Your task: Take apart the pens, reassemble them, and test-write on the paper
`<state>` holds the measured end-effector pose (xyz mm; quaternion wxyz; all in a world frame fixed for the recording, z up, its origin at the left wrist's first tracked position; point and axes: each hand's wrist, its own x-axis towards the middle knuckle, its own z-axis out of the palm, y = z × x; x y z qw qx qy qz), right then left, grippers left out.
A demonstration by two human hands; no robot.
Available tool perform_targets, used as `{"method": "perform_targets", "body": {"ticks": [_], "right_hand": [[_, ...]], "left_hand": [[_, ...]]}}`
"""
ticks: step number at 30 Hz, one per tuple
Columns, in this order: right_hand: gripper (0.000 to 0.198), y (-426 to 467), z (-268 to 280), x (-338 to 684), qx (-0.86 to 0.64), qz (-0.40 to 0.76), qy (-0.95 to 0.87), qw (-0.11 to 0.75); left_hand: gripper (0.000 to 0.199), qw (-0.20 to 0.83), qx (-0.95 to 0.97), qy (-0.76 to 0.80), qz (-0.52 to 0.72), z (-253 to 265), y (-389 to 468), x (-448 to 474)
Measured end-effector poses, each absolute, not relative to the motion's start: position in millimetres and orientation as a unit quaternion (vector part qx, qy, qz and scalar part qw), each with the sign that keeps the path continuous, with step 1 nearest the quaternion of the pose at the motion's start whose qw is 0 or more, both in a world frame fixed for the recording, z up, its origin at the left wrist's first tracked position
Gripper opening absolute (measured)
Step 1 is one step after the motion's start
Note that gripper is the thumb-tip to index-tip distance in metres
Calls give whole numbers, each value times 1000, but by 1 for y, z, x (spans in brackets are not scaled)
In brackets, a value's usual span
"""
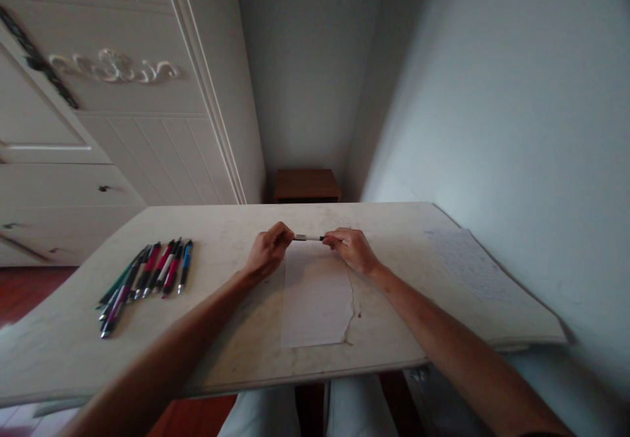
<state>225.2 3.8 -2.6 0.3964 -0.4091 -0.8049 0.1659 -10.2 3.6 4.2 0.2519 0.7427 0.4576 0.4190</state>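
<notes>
A white pen with dark ends (pixel 311 238) is held level between my two hands, over the top edge of a sheet of paper. My left hand (pixel 270 248) pinches its left end, and my right hand (pixel 353 248) pinches the right end. The fingers cover both tips of the pen. Below them the lined sheet of paper (pixel 317 299) lies on the table; its right edge is torn and uneven. No writing can be made out on it.
Several pens (pixel 160 268) in red, purple, green, white and blue lie in a group on the left of the white table (pixel 221 345). A written-on sheet (pixel 472 263) lies at the right, beside the wall (pixel 516 128). Behind the table stand a white cabinet (pixel 167 155) and a brown wooden box-like piece (pixel 308 183).
</notes>
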Motion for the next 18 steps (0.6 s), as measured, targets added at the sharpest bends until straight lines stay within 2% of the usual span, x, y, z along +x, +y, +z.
{"method": "perform_targets", "body": {"ticks": [11,13,18], "right_hand": [[35,2,-2,223,-424,145,-809,381],[33,2,-2,223,-426,141,-807,384],[23,1,-2,222,-428,146,-798,399]], "left_hand": [[30,124,780,521,323,13,0,-8],[37,153,765,528,336,13,-2,-6],[57,304,690,531,387,9,0,-1]]}}
